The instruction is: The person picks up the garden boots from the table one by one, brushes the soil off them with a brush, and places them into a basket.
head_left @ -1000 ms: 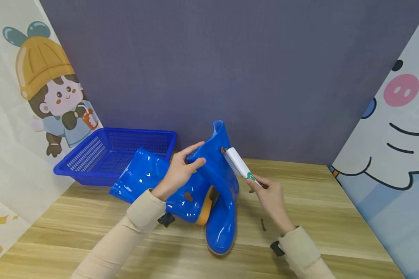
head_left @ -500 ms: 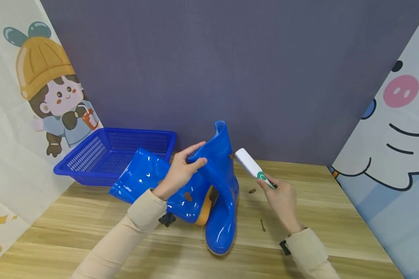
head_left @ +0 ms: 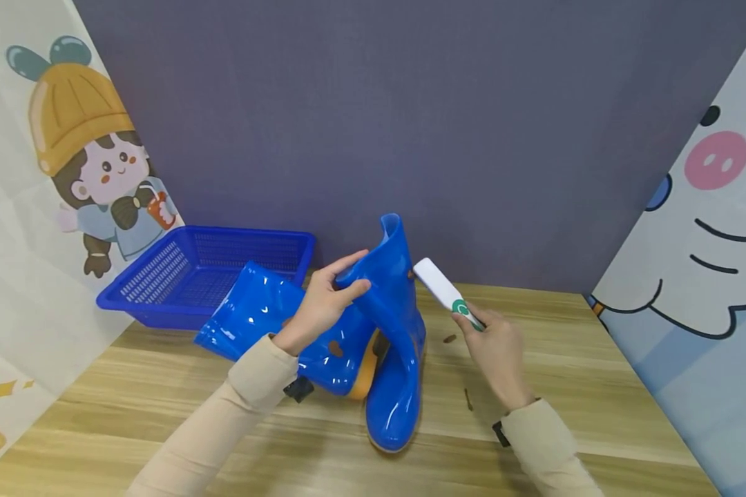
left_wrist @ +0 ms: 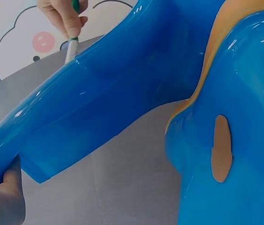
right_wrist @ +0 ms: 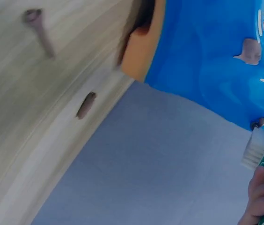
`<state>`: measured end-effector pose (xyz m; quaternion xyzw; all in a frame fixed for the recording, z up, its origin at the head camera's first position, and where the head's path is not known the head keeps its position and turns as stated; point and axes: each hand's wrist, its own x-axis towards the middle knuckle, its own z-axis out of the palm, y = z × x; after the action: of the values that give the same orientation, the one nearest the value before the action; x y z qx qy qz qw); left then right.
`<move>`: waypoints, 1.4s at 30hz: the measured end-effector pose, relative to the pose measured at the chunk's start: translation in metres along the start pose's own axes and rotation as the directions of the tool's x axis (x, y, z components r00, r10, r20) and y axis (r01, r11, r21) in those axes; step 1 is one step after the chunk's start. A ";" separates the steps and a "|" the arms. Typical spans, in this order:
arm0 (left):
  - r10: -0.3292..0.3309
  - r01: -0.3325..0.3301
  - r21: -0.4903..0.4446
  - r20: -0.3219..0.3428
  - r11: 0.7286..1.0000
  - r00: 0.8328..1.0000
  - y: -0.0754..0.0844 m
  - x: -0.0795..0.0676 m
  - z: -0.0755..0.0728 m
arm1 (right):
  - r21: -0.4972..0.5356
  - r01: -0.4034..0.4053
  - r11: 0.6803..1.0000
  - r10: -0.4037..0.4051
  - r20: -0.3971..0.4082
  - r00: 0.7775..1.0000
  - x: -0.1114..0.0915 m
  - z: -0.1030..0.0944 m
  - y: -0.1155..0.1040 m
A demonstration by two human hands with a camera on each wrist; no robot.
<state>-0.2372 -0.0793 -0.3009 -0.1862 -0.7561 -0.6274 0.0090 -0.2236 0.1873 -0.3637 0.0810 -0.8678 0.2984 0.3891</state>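
In the head view a blue rain boot [head_left: 394,407] stands on its sole, its shaft bent over slightly. My left hand [head_left: 324,304] grips the shaft's upper edge, thumb in front. A second blue boot [head_left: 257,304] lies on its side behind my left wrist, with a brown patch [head_left: 336,348] on it. My right hand [head_left: 494,348] holds a scrub brush [head_left: 438,281] with a white head and green-and-white handle. In the right wrist view the brush head [right_wrist: 257,147] meets the standing boot's shaft beside a brown spot [right_wrist: 262,122]; a larger brown patch [right_wrist: 250,51] sits on the same boot.
A blue plastic basket [head_left: 205,319] stands at the back left, beside the lying boot. Small brown bits [head_left: 450,339] lie on the wooden table [head_left: 534,345] right of the boots. A grey panel [head_left: 410,124] rises along the table's back edge.
The brush has moved right, from across the shaft to its right edge, then slightly back left. The brown spot beside it now sits farther right. My left hand keeps its hold.
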 end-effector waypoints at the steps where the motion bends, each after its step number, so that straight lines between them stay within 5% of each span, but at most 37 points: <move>1: 0.001 -0.001 0.002 -0.001 1.000 1.000 0.000 0.000 0.000 | 0.016 -0.024 1.000 0.024 0.004 1.000 0.000 0.001 -0.002; 6: 0.003 -0.003 -0.005 -0.001 1.000 1.000 -0.001 0.000 0.003 | 0.166 -0.239 0.957 0.216 0.145 0.965 0.004 0.001 -0.015; 11: -0.003 0.003 -0.018 0.007 1.000 1.000 -0.002 -0.001 0.005 | 0.333 -0.462 0.822 0.365 0.315 0.876 0.007 0.000 -0.022; 15: -0.009 0.009 -0.025 0.006 1.000 1.000 -0.002 -0.002 0.006 | 0.405 -0.539 0.738 0.424 0.342 0.838 0.009 -0.001 -0.023; 20: 0.004 -0.004 -0.020 0.015 1.000 1.000 -0.001 -0.001 0.008 | 0.473 -0.547 0.691 0.441 0.324 0.837 0.011 -0.004 -0.025; 21: 0.006 -0.005 -0.019 0.017 1.000 1.000 -0.001 0.000 0.008 | 0.532 -0.512 0.674 0.403 0.316 0.859 0.008 0.003 -0.014; 27: 0.014 -0.014 -0.017 0.010 1.000 1.000 0.000 0.000 0.007 | 0.502 -0.533 0.682 0.401 0.353 0.845 0.003 0.006 -0.009; 29: 0.014 -0.014 -0.014 0.007 1.000 1.000 0.000 0.000 0.007 | 0.412 -0.574 0.708 0.439 0.381 0.814 0.004 -0.001 -0.017; 36: 0.014 -0.014 0.014 -0.010 1.000 1.000 0.001 0.000 0.003 | 0.242 -0.561 0.792 0.462 0.363 0.809 0.001 -0.013 0.001; 42: -0.012 0.012 0.009 -0.008 1.000 1.000 0.002 0.002 0.000 | 0.228 -0.579 0.783 0.498 0.327 0.803 0.002 -0.026 0.009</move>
<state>-0.2381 -0.0783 -0.2983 -0.1794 -0.7601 -0.6245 0.0089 -0.2120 0.2101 -0.3535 -0.0741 -0.8361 0.5205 0.1564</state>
